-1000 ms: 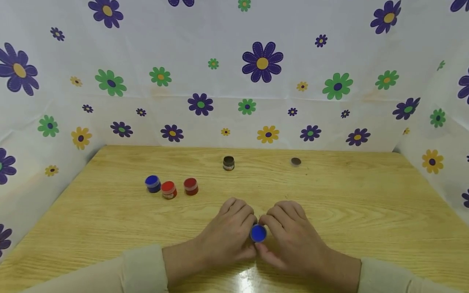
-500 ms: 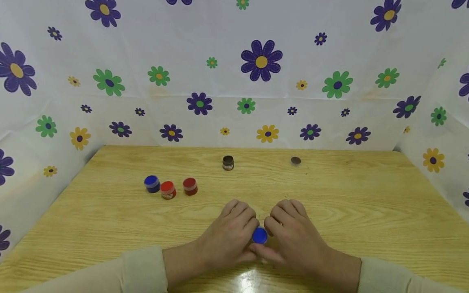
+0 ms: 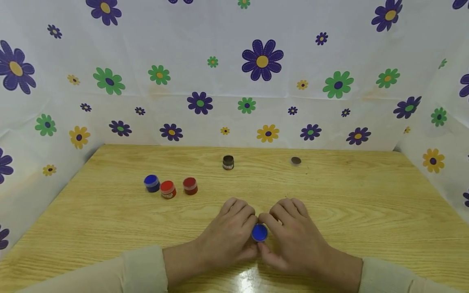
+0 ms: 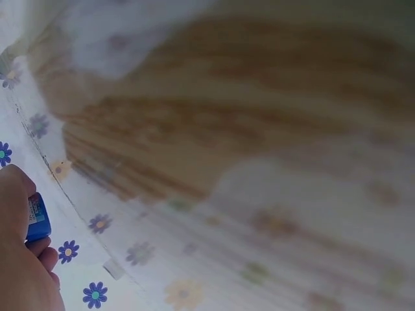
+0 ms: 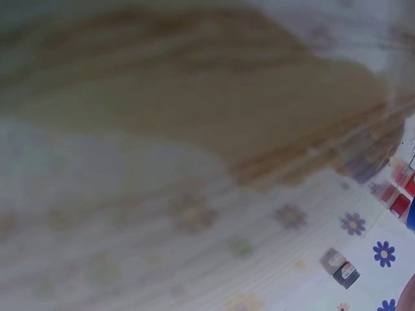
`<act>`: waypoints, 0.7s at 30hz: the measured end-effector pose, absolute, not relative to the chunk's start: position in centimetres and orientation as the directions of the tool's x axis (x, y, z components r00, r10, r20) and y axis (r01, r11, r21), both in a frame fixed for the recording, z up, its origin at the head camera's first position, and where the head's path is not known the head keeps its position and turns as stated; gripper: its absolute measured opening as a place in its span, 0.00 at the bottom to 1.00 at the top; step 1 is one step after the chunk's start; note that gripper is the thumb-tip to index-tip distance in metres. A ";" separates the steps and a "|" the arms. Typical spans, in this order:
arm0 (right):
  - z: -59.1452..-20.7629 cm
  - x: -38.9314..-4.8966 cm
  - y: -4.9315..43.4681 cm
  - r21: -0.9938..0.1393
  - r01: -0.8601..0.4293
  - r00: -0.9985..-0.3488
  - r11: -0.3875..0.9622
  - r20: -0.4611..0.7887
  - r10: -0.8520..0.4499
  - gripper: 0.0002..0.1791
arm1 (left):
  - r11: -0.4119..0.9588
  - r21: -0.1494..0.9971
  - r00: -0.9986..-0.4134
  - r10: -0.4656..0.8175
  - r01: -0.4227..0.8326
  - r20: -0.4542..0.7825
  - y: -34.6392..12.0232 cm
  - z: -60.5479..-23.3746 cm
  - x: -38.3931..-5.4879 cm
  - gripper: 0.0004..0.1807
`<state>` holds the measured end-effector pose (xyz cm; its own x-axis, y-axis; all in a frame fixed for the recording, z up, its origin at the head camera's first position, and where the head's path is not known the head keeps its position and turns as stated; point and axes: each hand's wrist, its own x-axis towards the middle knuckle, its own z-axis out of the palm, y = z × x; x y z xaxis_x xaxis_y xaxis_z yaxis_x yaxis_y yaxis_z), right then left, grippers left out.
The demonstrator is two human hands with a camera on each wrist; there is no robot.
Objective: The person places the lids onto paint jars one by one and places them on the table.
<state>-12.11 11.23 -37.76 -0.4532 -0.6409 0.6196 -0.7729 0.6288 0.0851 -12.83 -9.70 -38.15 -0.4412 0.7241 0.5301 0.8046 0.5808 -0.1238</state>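
Near the table's front, a small blue paint jar (image 3: 259, 232) sits between both hands, its blue top facing up. My left hand (image 3: 229, 232) grips it from the left, fingers curled; the left wrist view shows the jar's label and blue side (image 4: 39, 219) beside that hand (image 4: 23, 253). From the right, my right hand (image 3: 293, 238) pinches the jar, with the forefinger at its far edge and the thumb at its near edge. Only a sliver of the right hand (image 5: 407, 299) and of the blue jar (image 5: 412, 215) enters the right wrist view.
Another blue jar (image 3: 152, 183), a bright red jar (image 3: 168, 189) and a dark red jar (image 3: 190, 186) stand at the left. Farther back are a black jar (image 3: 228, 162) and a dark round lid (image 3: 295, 161). Flowered cloth (image 3: 227, 85) surrounds the wooden table (image 3: 348, 183).
The right forefinger came away from the blue jar's edge half a second ago and is back against it now. The jar shifted slightly. The other jars stay put.
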 end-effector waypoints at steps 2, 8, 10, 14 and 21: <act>-37.8 -12.1 11.2 0.095 -0.776 -0.436 0.623 0.633 -0.639 0.20 | 0.581 -0.120 -0.442 0.722 0.805 0.532 -9.7 -38.1 -12.8 0.16; -37.9 -12.1 11.0 0.107 -0.770 -0.428 0.629 0.644 -0.634 0.21 | 0.578 -0.134 -0.430 0.724 0.805 0.539 -9.6 -38.2 -12.7 0.15; -37.9 -12.1 11.0 0.109 -0.765 -0.432 0.634 0.644 -0.631 0.22 | 0.575 -0.146 -0.421 0.727 0.805 0.542 -9.6 -38.2 -12.7 0.16; -37.9 -12.0 10.9 0.108 -0.760 -0.434 0.641 0.651 -0.623 0.24 | 0.575 -0.162 -0.415 0.731 0.802 0.542 -9.6 -38.1 -12.7 0.17; -37.8 -12.1 11.1 0.137 -0.749 -0.431 0.649 0.643 -0.633 0.29 | 0.572 -0.181 -0.416 0.746 0.800 0.520 -9.5 -37.9 -12.6 0.22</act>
<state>-12.08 11.09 -37.78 -0.4312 -0.6332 0.6427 -0.7487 0.6487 0.1368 -12.56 -9.53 -37.94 -0.4158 0.7463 0.5198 0.8001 0.5719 -0.1811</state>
